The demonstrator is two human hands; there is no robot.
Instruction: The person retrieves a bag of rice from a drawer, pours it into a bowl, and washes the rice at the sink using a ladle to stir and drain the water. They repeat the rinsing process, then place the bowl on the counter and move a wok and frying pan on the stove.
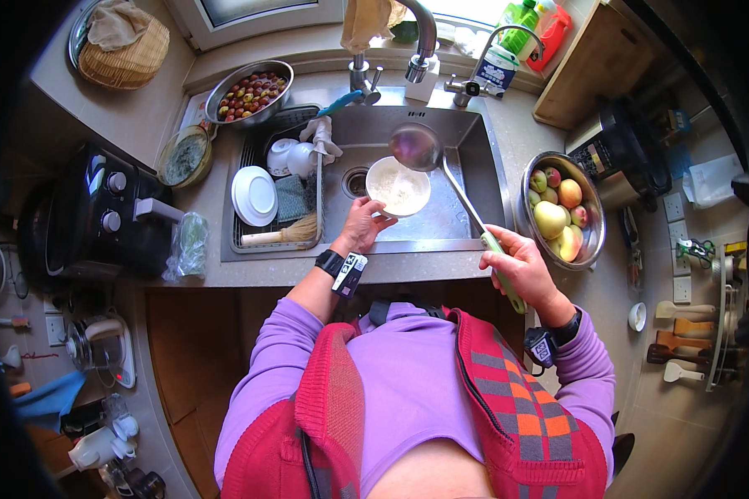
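Note:
My left hand (363, 224) grips the rim of a white bowl (399, 187) with whitish, cloudy contents, held over the steel sink (466, 224). Closed around the green handle of a metal ladle (418, 147) is my right hand (518, 264), at the sink's right front corner. The ladle's round head hangs over the sink, just beyond the bowl and slightly right of it. Left of the bowl, the drain (355, 180) shows in part. The faucet (423, 62) curves over the sink's back edge.
At the sink's left, a dish rack (248, 244) holds white dishes, a cloth and a brush. A steel bowl of red-brown fruit (254, 96) stands behind it. Right of the sink is a steel bowl of peaches (567, 212). A black air fryer (100, 216) stands at far left.

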